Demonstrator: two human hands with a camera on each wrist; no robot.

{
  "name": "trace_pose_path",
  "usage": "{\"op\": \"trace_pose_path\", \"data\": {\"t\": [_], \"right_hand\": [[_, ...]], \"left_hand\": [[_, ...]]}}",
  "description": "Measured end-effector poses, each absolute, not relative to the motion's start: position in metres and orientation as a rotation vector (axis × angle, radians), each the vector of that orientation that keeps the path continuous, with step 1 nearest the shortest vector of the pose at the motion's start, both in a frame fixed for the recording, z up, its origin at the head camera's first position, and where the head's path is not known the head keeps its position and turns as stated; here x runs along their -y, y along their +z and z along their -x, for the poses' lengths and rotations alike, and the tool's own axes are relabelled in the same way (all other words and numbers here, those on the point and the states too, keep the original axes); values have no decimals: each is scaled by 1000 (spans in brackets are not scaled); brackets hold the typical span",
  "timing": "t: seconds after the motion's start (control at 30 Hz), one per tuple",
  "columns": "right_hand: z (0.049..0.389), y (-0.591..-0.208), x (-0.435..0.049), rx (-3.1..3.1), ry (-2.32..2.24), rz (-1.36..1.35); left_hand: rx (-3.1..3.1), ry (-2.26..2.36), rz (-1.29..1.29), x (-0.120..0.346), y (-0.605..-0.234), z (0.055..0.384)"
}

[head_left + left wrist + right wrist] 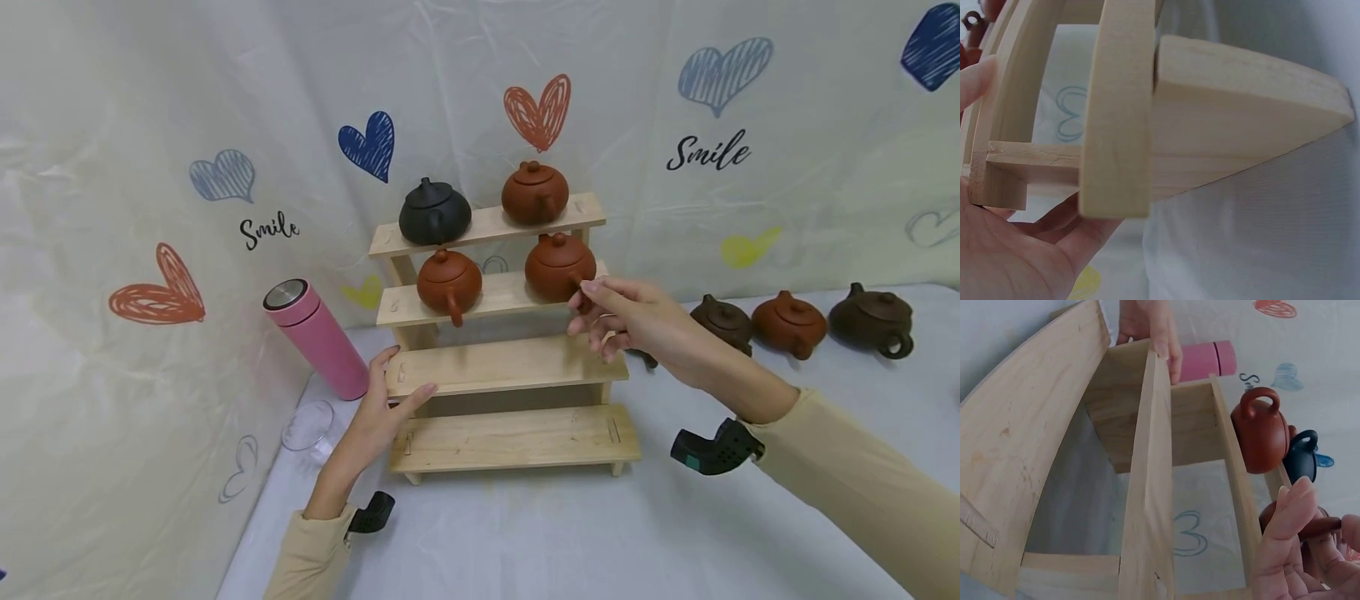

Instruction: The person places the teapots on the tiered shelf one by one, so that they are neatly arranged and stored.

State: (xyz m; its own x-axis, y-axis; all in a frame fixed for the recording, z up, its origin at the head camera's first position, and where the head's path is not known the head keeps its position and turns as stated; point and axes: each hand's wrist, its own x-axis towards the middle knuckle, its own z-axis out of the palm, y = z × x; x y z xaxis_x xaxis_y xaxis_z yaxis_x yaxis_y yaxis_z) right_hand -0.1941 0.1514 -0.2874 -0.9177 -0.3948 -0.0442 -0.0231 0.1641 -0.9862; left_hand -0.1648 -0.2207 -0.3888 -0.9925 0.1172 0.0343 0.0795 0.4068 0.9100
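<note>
A four-step wooden stand [510, 364] faces me. My left hand [378, 421] grips the left end of its second step from the bottom, thumb on top and fingers along the side. On the right of the step above sits a reddish-brown teapot [553, 268]; my right hand [626, 317] pinches its handle between thumb and fingers. Another reddish-brown teapot [448, 283] stands at the left of that same step, its handle toward me. The top step bears a black teapot [435, 215] on the left and a reddish-brown teapot [534, 196] on the right.
Left of the stand leans a pink thermos [326, 346] in the head view, with a clear round container [307, 425] before it. To the right stand a dark brown teapot [720, 321], a reddish one [787, 323] and a larger dark one [870, 317]. A printed curtain hangs behind.
</note>
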Motion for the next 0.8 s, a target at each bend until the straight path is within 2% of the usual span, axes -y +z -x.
{"op": "trace_pose_path", "data": {"t": [0.37,0.63,0.8], "right_hand": [[197,-305,-207,-2214,-1893,359],[202,-359,-252,-2328,-1707,185],[199,-392,-261,-2285,-1616,143]], "left_hand": [[-2624,1668,-172,220,-388,165],[-2610,1680,-183,221,-390,166],[-2610,1676,-171,220,-389,165]]}}
